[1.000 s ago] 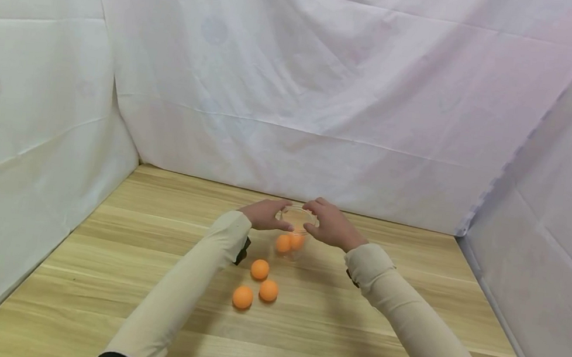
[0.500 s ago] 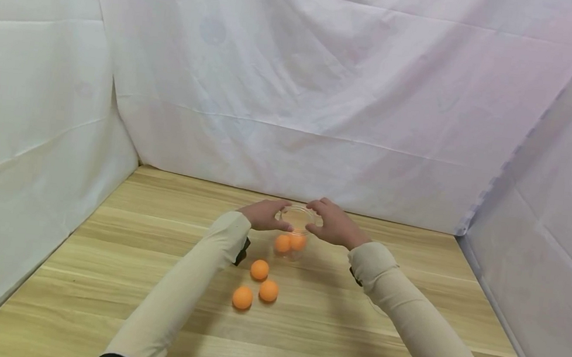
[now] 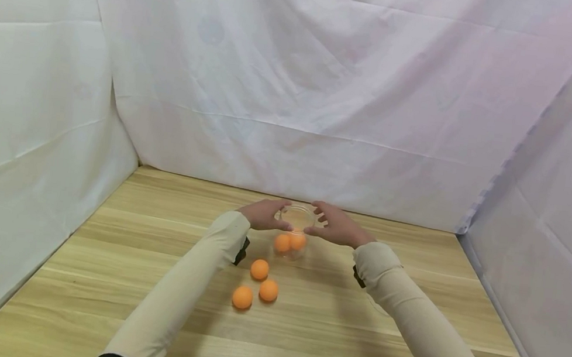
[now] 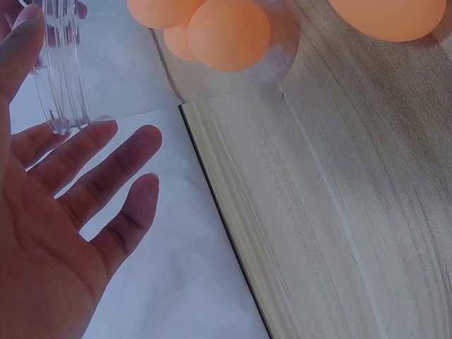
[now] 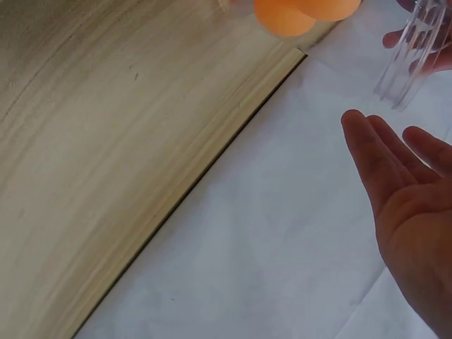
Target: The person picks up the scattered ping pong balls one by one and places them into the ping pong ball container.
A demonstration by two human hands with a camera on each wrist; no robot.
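A clear plastic jar [image 3: 293,239] stands on the wooden table [image 3: 153,228] with two orange balls [image 3: 289,242] inside. My left hand [image 3: 264,213] holds the jar's threaded rim [image 4: 62,78] from the left, forefinger and thumb on it and the other fingers [image 4: 116,159] spread straight. From the right, my right hand [image 3: 336,226] has its thumb and forefinger at the rim [image 5: 412,55]. Its other fingers [image 5: 381,159] are straight and clear of the jar. The balls in the jar [image 4: 224,32] sit at its bottom [image 5: 293,13].
Three loose orange balls [image 3: 257,285] lie on the table just in front of the jar, near my left forearm. White cloth walls [image 3: 302,86] close off the back and both sides. The table's far edge meets white cloth [image 5: 268,233] right behind the jar.
My right hand has slid a little to the right and down off the jar's mouth, so more of the rim shows. The left hand, jar and loose balls have stayed put.
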